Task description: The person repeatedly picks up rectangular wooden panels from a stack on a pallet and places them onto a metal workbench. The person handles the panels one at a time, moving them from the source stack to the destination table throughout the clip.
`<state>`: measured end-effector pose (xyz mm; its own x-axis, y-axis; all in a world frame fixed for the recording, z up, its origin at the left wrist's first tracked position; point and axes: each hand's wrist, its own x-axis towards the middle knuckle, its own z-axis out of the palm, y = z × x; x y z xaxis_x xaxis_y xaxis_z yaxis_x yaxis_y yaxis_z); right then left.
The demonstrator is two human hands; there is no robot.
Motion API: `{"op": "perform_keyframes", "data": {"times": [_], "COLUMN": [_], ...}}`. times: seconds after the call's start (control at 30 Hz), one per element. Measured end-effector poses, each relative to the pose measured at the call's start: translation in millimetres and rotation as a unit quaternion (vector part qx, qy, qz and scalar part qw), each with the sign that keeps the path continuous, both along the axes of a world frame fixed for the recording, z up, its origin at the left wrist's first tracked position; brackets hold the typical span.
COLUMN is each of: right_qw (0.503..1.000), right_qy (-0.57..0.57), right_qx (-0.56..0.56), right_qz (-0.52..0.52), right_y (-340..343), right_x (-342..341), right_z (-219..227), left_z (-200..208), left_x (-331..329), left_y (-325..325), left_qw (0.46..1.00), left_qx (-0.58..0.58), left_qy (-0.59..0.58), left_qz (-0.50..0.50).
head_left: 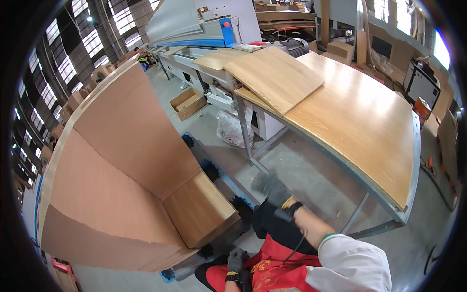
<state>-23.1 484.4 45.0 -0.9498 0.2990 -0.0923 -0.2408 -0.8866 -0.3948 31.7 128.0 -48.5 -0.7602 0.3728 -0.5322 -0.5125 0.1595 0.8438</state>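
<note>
My left hand [237, 261], in a grey knit glove, is low at the front by my lap, its fingers curled in and no object visible in them. My right hand [272, 189], also gloved, is raised over my dark-clothed knee and smeared by motion, so its fingers do not show clearly. Left of both hands rises a tall stack of boards [121, 194] with pinkish-brown sides. A lower stack with a light wood top panel [199, 209] fits in its near corner, just beyond my left hand. Both stand on a blue frame with black rollers [210, 169].
A wood-topped table [360, 121] on grey metal legs stands to the right, with a loose wood panel [277, 78] across its far left corner. Behind it is a long machine with a blue rail [209, 41]. A cardboard box [188, 103] and a plastic bag [232, 128] lie on the floor.
</note>
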Motion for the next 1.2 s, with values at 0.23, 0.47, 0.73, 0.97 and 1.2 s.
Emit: {"op": "perform_keyframes", "data": {"times": [0.23, 0.47, 0.73, 0.97, 1.2], "right_qw": [0.983, 0.974, 0.817, 0.963, 0.947], "right_qy": [0.135, 0.012, -0.179, -0.149, -0.225], "right_qx": [0.066, 0.123, 0.533, 0.088, 0.223], "right_qz": [-0.105, -0.187, -0.126, -0.206, -0.058], "right_y": [142.3, 156.6, -25.4, -30.8, -66.2], "right_x": [-34.6, -21.1, 61.1, 121.0, 90.1], "right_z": [131.7, 133.7, 146.3, 121.7, 57.0], "left_z": [53.5, 178.1, 190.5, 150.7, 57.5], "left_x": [-65.9, -84.4, -90.4, -64.8, -44.2], "left_y": [26.3, 131.2, 238.8, 142.5, 35.6], "left_qw": [0.744, 0.912, 0.792, 0.938, 0.929], "left_qx": [-0.19, -0.018, 0.24, 0.225, 0.339], "left_qy": [0.605, 0.365, 0.541, 0.239, -0.02], "left_qz": [-0.209, -0.184, -0.149, -0.114, 0.148]}}
